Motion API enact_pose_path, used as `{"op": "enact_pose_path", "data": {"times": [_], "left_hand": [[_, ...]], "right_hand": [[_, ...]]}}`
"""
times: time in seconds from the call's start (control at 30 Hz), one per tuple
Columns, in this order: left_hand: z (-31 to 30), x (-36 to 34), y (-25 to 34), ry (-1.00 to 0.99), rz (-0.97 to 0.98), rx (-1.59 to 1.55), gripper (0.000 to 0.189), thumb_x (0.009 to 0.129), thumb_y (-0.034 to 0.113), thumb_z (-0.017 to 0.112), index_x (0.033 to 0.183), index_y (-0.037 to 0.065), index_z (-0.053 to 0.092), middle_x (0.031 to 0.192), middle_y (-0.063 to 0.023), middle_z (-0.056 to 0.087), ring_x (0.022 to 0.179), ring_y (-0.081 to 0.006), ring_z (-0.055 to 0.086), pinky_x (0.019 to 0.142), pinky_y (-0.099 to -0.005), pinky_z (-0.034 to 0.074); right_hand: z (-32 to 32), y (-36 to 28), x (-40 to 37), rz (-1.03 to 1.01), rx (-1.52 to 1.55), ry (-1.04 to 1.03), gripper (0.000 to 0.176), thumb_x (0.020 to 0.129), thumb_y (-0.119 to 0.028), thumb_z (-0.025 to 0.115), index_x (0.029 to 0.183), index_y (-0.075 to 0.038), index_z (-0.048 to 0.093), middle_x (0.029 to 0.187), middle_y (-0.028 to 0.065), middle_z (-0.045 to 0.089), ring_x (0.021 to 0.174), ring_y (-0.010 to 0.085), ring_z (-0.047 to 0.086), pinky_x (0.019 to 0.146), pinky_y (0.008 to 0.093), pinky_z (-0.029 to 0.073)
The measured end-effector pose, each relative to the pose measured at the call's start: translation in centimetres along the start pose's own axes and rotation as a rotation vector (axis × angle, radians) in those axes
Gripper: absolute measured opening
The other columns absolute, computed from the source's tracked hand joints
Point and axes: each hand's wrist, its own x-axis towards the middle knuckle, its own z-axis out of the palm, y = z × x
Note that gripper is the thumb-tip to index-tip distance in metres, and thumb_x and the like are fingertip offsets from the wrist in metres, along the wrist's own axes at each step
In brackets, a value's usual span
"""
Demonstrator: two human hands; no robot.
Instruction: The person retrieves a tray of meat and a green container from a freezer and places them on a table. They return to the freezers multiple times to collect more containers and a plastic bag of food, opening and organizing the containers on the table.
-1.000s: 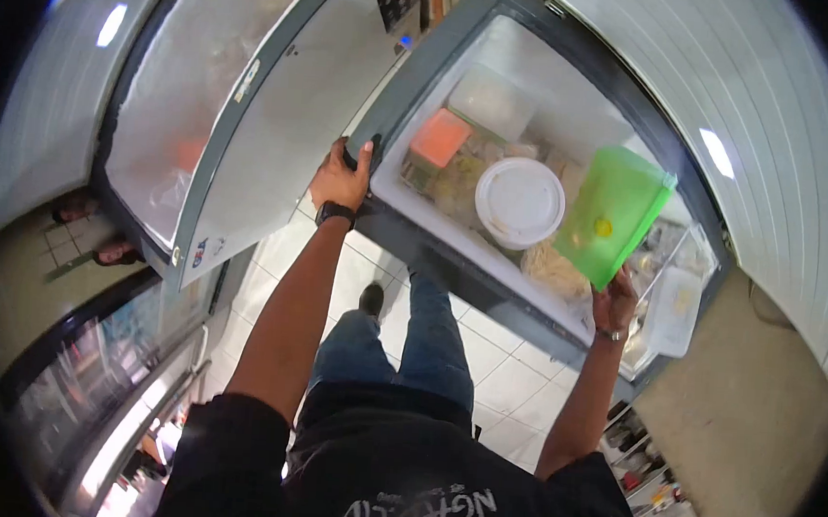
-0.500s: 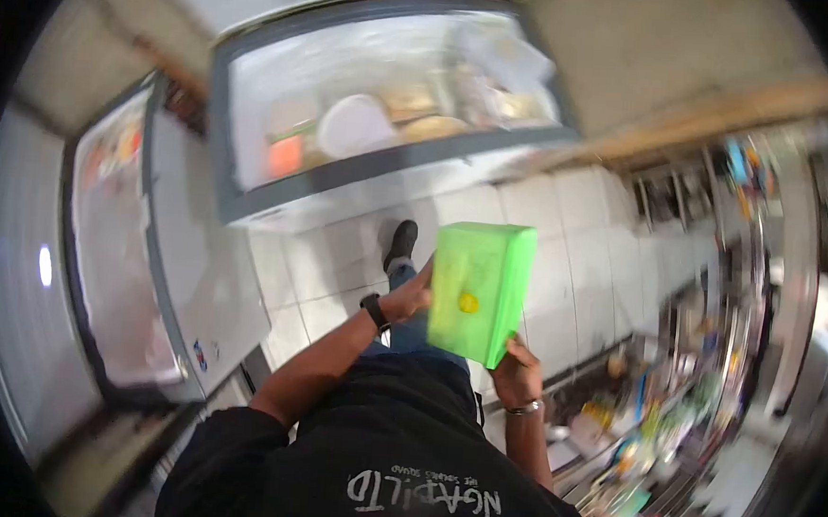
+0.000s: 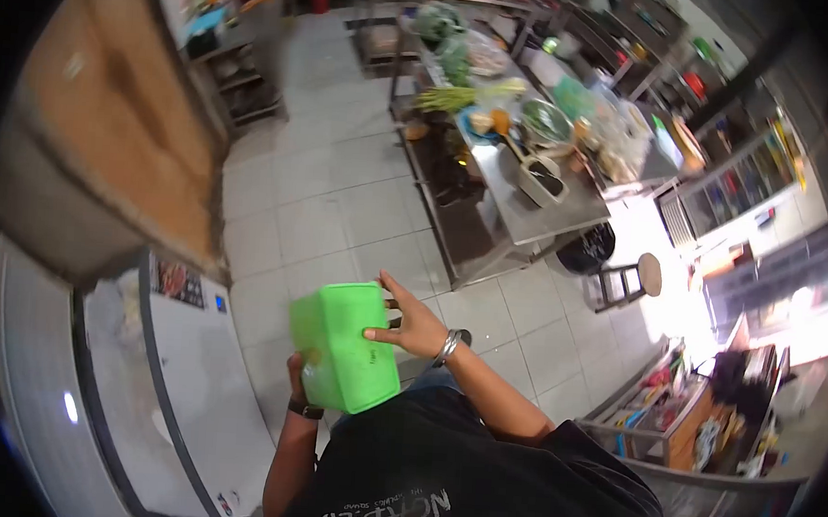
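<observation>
A bright green plastic box (image 3: 351, 354) is held up in front of my body, above the tiled floor. My right hand (image 3: 408, 323) grips its right side, with the thumb on the near face and the fingers at the upper edge. On the left side my left hand (image 3: 301, 375) supports the box, its fingers partly hidden behind it. Small dark writing shows on the box's right face. What lies inside the box cannot be made out.
A steel table (image 3: 564, 216) bears vegetables, bowls and plastic bags. A wooden-topped stool (image 3: 649, 275) and a black bin (image 3: 588, 248) stand at its right end. White freezers (image 3: 203, 378) line the left side, below a brown wall panel (image 3: 110, 107).
The view has turned from the open freezer toward the kitchen table. The green box has moved left and lower in view, turned, still between both hands.
</observation>
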Motion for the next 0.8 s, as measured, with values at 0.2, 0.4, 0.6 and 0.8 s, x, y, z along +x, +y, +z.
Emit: {"op": "enact_pose_path", "data": {"times": [0.2,0.4,0.6,0.8], "left_hand": [[14.8,9.1,-12.3,-0.186,-0.499,-0.053,0.072,0.084,0.054,0.057,0.131,0.002,0.045,0.123,-0.0168,0.056,0.108,-0.0306,0.057,0.092,-0.0449,0.048],[23.9,16.7,-29.7,-0.309,-0.767,-0.178,0.058,0.084,0.033,0.059,0.129,-0.001,0.046,0.121,-0.0182,0.058,0.105,-0.0314,0.06,0.089,-0.0442,0.051],[32.5,19.1,-40.6,-0.332,-0.981,-0.345,0.054,0.084,0.029,0.06,0.126,-0.002,0.048,0.116,-0.0174,0.06,0.103,-0.0301,0.062,0.09,-0.0431,0.051],[40.5,25.6,-47.6,-0.488,-1.168,-0.243,0.06,0.083,0.03,0.06,0.132,-0.001,0.042,0.121,-0.0183,0.057,0.108,-0.0284,0.059,0.094,-0.0427,0.048]], "right_hand": [[-19.3,1.9,-5.1,0.218,-0.418,0.269,0.083,0.056,-0.041,0.087,0.12,0.0,0.052,0.109,0.0156,0.062,0.098,0.0286,0.062,0.085,0.0373,0.05],[-36.3,4.8,-12.6,0.324,-0.47,0.598,0.072,0.056,-0.035,0.088,0.11,-0.002,0.053,0.093,0.011,0.06,0.084,0.0228,0.06,0.078,0.0347,0.05],[-47.1,7.0,-17.9,0.29,0.003,0.747,0.031,0.083,-0.006,0.068,0.107,-0.005,0.048,0.082,-0.0016,0.053,0.072,0.0069,0.052,0.061,0.0225,0.042],[-56.0,9.2,-18.4,0.015,0.554,0.957,0.028,0.087,-0.001,0.061,0.111,-0.006,0.046,0.091,0.0008,0.053,0.08,0.0087,0.052,0.07,0.023,0.043]]}}
